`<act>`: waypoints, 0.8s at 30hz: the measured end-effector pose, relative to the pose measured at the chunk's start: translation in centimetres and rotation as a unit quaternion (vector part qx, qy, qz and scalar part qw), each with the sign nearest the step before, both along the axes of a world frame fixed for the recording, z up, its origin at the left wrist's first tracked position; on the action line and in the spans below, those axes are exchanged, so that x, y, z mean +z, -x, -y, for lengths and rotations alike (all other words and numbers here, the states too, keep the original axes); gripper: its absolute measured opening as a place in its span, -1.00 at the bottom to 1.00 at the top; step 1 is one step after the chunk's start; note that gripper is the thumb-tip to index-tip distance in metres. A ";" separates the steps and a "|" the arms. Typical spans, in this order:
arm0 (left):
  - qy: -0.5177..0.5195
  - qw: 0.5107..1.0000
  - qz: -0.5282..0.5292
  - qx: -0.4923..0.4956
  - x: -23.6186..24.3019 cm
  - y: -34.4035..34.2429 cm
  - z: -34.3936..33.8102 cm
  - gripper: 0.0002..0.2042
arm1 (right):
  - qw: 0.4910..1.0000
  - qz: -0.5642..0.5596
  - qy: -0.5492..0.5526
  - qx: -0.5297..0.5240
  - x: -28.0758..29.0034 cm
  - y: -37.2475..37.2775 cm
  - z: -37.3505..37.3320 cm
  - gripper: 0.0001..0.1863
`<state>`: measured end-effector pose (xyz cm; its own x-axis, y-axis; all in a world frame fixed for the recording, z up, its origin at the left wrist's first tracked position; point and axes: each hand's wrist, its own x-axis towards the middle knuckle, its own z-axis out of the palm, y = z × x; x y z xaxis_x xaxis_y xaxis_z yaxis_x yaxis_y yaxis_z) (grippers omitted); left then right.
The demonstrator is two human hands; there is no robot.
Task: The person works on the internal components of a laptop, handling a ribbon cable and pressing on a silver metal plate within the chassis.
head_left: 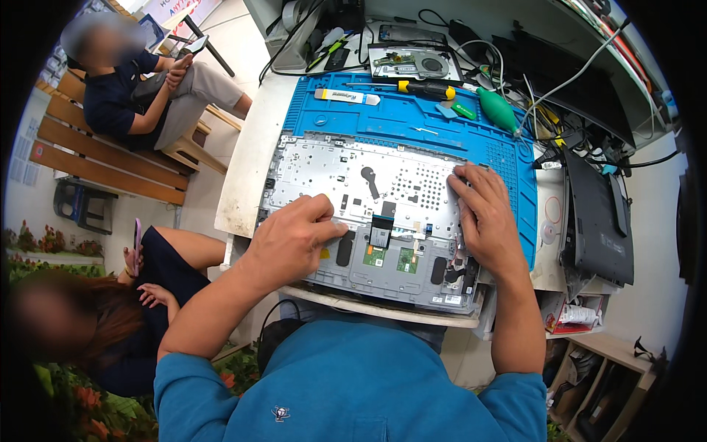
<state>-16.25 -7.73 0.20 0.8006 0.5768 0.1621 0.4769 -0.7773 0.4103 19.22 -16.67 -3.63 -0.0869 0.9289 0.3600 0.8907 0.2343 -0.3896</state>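
Observation:
A laptop's top case [309, 173] lies inner side up in front of me, its silver metal plate toward the far side and its grey palm rest toward me. My left hand [298, 239] is curled over its left part, a fingertip on the metal near a black oblong piece [344, 249]. Whatever sits between these fingers is hidden. My right hand [482, 210] rests along the case's right edge, fingers stretched and apart. A black ribbon cable [381, 230] lies between the hands, above a small green circuit board [374, 255].
Beneath the case is a blue work mat [442, 140]. Along its far side lie a yellow-black screwdriver [426, 90], a green air blower [498, 110] and a laptop board with fan [416, 65]. A dark laptop [598, 217] stands at right. Two people sit at left.

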 end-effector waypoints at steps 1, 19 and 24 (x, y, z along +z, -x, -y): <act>-0.003 1.000 -0.002 -0.011 0.0 0.0 -0.3 -0.59 | 1.000 0.001 0.001 0.000 0.0 0.0 0.0 -0.52; 0.052 0.997 0.038 0.035 -0.6 -0.3 -0.2 -0.65 | 1.000 0.005 -0.005 0.003 -0.6 -0.3 0.0 -0.53; 0.097 0.990 0.075 0.062 -0.6 0.7 0.4 -0.68 | 1.000 -0.005 -0.003 0.000 0.0 -0.2 0.1 -0.55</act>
<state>-16.92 -8.14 -0.41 0.6971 0.7012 0.1493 0.4865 -0.6156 0.6199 19.42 -16.76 -3.61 -0.0836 0.9266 0.3665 0.8866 0.2371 -0.3972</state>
